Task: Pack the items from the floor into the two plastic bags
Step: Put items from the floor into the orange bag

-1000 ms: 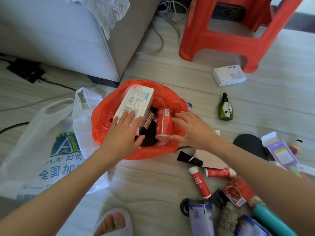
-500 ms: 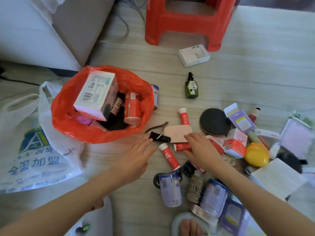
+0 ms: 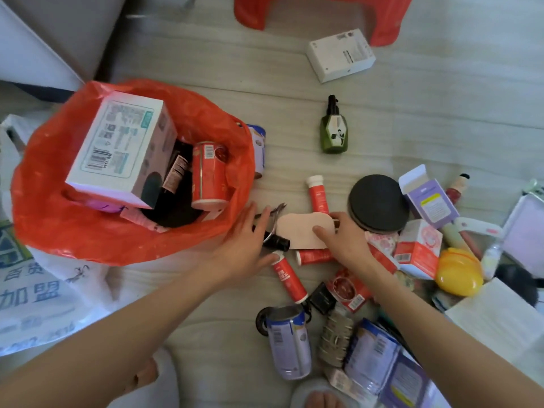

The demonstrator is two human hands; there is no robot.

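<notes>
although already bulging, the red bag (image 3: 88,240) on the floor at the left, thin and soft, probably to be taken only by its limp rim, since the film could tear on a sharp corner. inside it, a large white box (image 3: 117,148) leaning on the top, stiff and most likely light, best gripped across two flat sides; beside it a red can (image 3: 209,175) standing, hard and smooth, possibly slippery. under and left of the red bag, the white bag (image 3: 35,290) lying flat, printed with blue characters, seemingly with nothing in it yet, equally flimsy. further right, among the scattered pile, a black round disc (image 3: 378,203), rigid looking, easiest to lift by the edge. near the middle, a pale pink flat pad (image 3: 300,231), seemingly soft and light, with the right hand (image 3: 346,245) resting on its right part, fingers spread and not closed, so nothing gripped yet. just left, the left hand (image 3: 245,245) also open, palm down, fingertips touching or almost touching small metal nippers (image 3: 272,216); pointed and thin, so better to pinch by the handles. smallest, some red tubes (image 3: 288,278) near both hands, hard and round, likely to roll away.
</notes>
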